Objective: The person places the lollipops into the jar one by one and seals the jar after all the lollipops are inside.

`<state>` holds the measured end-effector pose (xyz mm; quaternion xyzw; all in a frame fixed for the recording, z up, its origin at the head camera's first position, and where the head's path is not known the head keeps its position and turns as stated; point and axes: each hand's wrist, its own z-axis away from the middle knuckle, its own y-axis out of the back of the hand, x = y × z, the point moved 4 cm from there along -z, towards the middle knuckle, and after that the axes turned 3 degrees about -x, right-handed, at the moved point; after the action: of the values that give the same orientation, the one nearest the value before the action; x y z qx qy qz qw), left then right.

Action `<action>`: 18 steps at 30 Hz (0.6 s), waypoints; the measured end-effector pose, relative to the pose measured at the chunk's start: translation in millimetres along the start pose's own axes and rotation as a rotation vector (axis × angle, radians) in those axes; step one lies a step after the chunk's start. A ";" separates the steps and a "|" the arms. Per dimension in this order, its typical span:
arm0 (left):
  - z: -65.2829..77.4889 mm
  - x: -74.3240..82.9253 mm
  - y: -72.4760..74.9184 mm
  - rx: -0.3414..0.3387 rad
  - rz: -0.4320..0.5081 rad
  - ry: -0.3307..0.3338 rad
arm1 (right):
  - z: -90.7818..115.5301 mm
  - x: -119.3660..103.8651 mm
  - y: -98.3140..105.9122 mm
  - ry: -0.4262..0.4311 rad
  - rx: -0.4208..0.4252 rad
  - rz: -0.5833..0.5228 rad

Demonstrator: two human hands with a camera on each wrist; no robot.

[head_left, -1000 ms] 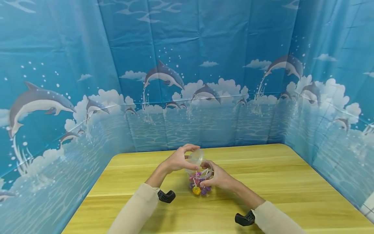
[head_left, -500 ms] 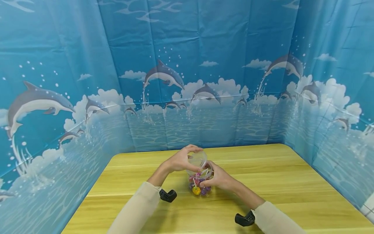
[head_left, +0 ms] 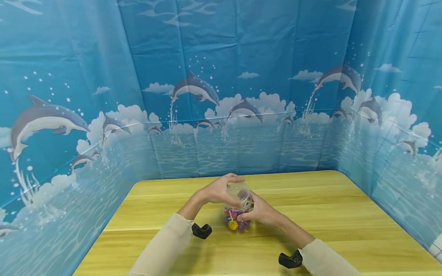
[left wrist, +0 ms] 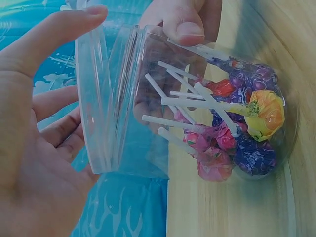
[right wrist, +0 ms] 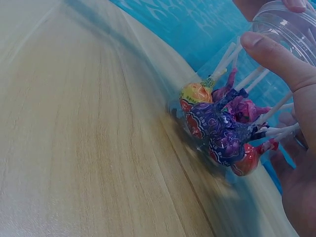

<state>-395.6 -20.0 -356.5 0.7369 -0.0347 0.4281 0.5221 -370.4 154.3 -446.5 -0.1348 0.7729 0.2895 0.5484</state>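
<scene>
A clear round jar (left wrist: 155, 158) stands on the table with several wrapped lollipops inside, white sticks pointing up towards its mouth. Yellow-orange (left wrist: 266, 116), purple (right wrist: 224, 143) and pink wrappers show through its wall. My right hand (head_left: 264, 211) grips the jar's side just below the rim, thumb on the near side. Between thumb and fingers, my left hand (head_left: 217, 191) holds the clear lid (left wrist: 91, 103) over the mouth. The lid leans slightly against the rim, its gap wider towards the left thumb in the left wrist view.
The yellow wood-grain table (head_left: 155, 230) extends around the jar on all sides. Behind it and along both sides hangs a blue curtain (head_left: 221, 145) printed with dolphins. A black wrist mount (head_left: 202, 231) sits at the left cuff, another (head_left: 291, 260) at the right.
My left hand has shifted slightly right and down, bringing the lid from raised and steeply tilted to nearly flat over the jar's mouth. My right hand and the jar have stayed about in place.
</scene>
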 end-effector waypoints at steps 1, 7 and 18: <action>-0.4 0.1 -0.3 -0.002 -0.010 0.000 | -0.1 0.4 -0.1 0.004 0.001 0.000; -3.2 1.8 -1.4 -0.020 -0.074 0.004 | 0.5 1.3 0.4 0.006 0.016 0.011; -7.1 -0.3 -8.7 -0.026 -0.120 0.016 | 0.6 2.3 1.3 0.009 0.017 0.052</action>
<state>-395.7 -10.5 -362.5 0.7272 0.0081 0.4014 0.5567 -371.5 156.0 -448.4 -0.1112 0.7809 0.2967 0.5384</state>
